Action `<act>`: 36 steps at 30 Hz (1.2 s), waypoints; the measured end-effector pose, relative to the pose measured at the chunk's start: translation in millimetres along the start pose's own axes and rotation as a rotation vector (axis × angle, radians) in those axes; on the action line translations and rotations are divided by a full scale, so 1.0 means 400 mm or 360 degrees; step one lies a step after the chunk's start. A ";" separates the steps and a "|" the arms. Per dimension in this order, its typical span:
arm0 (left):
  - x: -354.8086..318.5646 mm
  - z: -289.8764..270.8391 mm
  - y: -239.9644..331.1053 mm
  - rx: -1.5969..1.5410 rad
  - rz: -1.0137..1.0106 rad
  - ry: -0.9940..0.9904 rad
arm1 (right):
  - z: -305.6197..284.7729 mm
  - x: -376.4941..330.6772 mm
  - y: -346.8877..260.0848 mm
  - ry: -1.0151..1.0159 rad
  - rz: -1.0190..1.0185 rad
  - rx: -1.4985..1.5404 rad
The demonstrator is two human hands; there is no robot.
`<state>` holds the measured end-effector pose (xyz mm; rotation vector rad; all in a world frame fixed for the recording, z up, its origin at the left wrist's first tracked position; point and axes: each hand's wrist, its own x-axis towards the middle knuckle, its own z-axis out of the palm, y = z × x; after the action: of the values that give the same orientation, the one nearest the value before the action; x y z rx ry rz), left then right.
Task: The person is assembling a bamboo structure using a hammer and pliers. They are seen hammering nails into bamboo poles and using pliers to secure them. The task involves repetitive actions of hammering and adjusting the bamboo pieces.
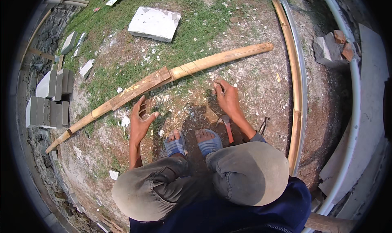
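A bamboo pole (220, 58) lies slantwise on the ground before me, with a short wooden board (141, 88) along its middle. Thin wire (197, 66) is looped round the pole just right of the board. My right hand (227, 97) is below that loop, thumb and fingers pinched on what looks like a thin strand of the wire. My left hand (141, 120) is near the board's lower side, its fingers apart and nothing in them. Close to my right foot lies a hammer (228, 132) with a red handle. A dark hand tool, perhaps pliers (264, 126), lies right of it.
A white block (155, 24) sits on the grass beyond the pole. Grey blocks (49, 110) are stacked at the left. On the right run a split bamboo length (295, 94) and a pale pipe (354, 106), near broken block and brick pieces (328, 49).
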<state>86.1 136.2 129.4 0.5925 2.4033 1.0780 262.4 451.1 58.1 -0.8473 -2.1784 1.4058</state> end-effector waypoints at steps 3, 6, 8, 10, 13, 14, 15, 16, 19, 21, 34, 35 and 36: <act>0.125 -0.012 -0.023 0.0817 0.0416 0.0138 | -0.249 0.122 0.127 0.0470 0.0452 0.0030; 0.282 -0.004 -0.023 0.1332 0.0724 -0.0015 | -0.481 0.181 0.288 0.0817 0.0743 0.0243; 0.374 -0.007 -0.099 0.1321 0.0678 -0.0087 | -0.562 0.224 0.353 0.0871 0.0847 0.0184; 0.402 0.005 -0.138 0.1276 0.0552 -0.0171 | -0.629 0.255 0.441 0.0845 0.0931 0.0190; 0.395 -0.020 -0.115 0.1189 0.0456 -0.0151 | -0.678 0.313 0.460 0.0783 0.1163 0.0346; 0.368 -0.026 -0.102 0.1150 0.0555 -0.0104 | -0.707 0.320 0.475 0.0737 0.1261 0.0421; 0.342 -0.030 -0.083 0.1111 0.0642 -0.0066 | -0.747 0.322 0.497 0.0603 0.1287 0.0783; 0.322 -0.048 -0.061 0.1124 0.0560 -0.0104 | -0.755 0.322 0.495 0.0464 0.1326 0.0927; 0.299 -0.071 -0.031 0.1125 0.0508 -0.0113 | -0.829 0.325 0.473 0.0073 0.1369 0.1199; 0.289 -0.082 -0.046 0.1136 0.0696 -0.0013 | -0.852 0.317 0.442 -0.0009 0.1345 0.1208; 0.186 -0.119 0.110 0.0823 0.0537 -0.0092 | -0.973 0.287 0.373 -0.0603 0.1485 0.0603; 0.175 -0.135 0.105 0.0830 0.0514 -0.0070 | -0.932 0.292 0.332 -0.0474 0.1298 0.0641; 0.171 -0.140 0.097 0.0824 0.0499 -0.0067 | -0.901 0.277 0.299 -0.0277 0.1187 0.0687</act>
<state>7.7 164.1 178.5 1.1805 2.6142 0.5273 439.8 802.5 96.9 -1.4813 -1.5991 2.2583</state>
